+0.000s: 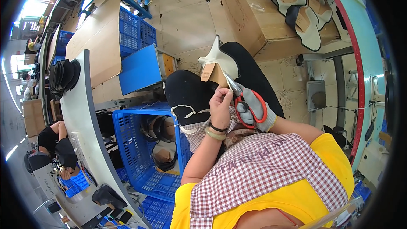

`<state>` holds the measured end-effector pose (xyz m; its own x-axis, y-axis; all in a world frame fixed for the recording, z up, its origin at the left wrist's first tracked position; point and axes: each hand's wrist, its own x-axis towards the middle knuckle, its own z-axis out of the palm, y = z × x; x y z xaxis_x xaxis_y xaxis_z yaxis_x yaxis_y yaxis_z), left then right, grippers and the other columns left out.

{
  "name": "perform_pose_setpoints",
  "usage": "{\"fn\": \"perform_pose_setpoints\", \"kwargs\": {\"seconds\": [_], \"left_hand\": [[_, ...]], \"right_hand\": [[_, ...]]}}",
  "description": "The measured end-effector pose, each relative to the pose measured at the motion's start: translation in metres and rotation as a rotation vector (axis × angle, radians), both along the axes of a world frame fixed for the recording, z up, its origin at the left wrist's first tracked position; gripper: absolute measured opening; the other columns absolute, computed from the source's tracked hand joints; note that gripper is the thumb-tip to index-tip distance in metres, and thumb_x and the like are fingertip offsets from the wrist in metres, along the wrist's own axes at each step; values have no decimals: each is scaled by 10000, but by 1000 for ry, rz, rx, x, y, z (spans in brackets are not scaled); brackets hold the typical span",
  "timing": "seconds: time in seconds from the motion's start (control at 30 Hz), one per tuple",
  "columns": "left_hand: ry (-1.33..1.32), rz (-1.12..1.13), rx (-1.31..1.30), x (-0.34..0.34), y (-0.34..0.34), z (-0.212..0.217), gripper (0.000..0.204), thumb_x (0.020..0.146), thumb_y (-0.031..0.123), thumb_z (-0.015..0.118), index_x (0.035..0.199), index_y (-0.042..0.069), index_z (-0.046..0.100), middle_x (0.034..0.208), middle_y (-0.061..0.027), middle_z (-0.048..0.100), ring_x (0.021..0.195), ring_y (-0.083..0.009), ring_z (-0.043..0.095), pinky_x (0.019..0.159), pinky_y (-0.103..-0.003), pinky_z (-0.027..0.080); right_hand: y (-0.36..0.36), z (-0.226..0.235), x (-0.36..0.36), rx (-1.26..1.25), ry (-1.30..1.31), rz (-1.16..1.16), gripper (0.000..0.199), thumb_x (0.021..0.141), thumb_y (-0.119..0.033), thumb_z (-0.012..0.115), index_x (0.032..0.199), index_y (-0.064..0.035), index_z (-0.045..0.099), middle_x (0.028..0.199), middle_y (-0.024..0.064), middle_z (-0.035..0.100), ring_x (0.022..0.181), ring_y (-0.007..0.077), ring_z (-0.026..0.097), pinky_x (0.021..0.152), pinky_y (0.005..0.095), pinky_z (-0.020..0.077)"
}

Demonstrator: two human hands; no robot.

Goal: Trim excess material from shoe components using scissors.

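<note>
Over my lap lies a shoe upper (227, 62) with a cream lining, a dark outer side and a tan piece inside. The bare fingers of my left hand (221, 109) pinch its near edge. My right hand (257, 109), in a grey and white glove, is closed round red-handled scissors (264, 111). Their metal blades reach the upper's edge beside my left fingertips; whether they are cutting cannot be made out. A pale strip (190, 113) lies across my dark trouser leg.
At my left stands a blue crate (127, 157) with shoe uppers inside. More uppers (306, 27) lie on a cardboard box (243, 12) at the far right. A grey-white table (85, 110) runs along the left, with a person (53, 138) beyond it. A red-edged bench (358, 72) stands right.
</note>
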<state>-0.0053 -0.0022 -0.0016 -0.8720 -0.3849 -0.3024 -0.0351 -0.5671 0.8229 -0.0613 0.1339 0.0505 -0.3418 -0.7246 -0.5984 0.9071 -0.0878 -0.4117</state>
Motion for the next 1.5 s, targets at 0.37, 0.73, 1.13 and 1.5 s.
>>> {"fn": "perform_pose_setpoints", "kwargs": {"seconds": [0.37,0.73,1.13,1.5], "left_hand": [[22,-330,-283,20,-20,-4,68,848,82,636,819,27,610,1188,-145,570,1388,-270,248,1041,-373,292],[26,-475,-745,56,-23,-4,132,812,135,674,908,47,656,1404,-307,371,1370,-384,293,1083,-399,263],[-179,-201,-737,-37,-52,3,134,793,85,693,877,-14,659,740,-57,625,649,-121,589,608,-251,473],[-77,-78,-918,-56,-31,-19,76,787,40,653,787,-16,602,734,-130,612,669,-239,605,637,-333,481]], "right_hand": [[-11,-1,-1,93,101,-108,492,960,-456,477,1380,-218,383,712,-27,485,463,49,392,389,176,330],[13,11,8,221,126,16,510,976,-383,475,1433,-209,332,717,-30,473,474,34,374,412,164,317],[7,14,9,293,386,105,528,945,-246,550,1432,-155,366,708,-39,504,459,27,425,411,173,364],[23,23,15,300,162,29,556,945,-473,495,1408,-193,366,714,-8,533,510,68,465,441,191,377]]}}
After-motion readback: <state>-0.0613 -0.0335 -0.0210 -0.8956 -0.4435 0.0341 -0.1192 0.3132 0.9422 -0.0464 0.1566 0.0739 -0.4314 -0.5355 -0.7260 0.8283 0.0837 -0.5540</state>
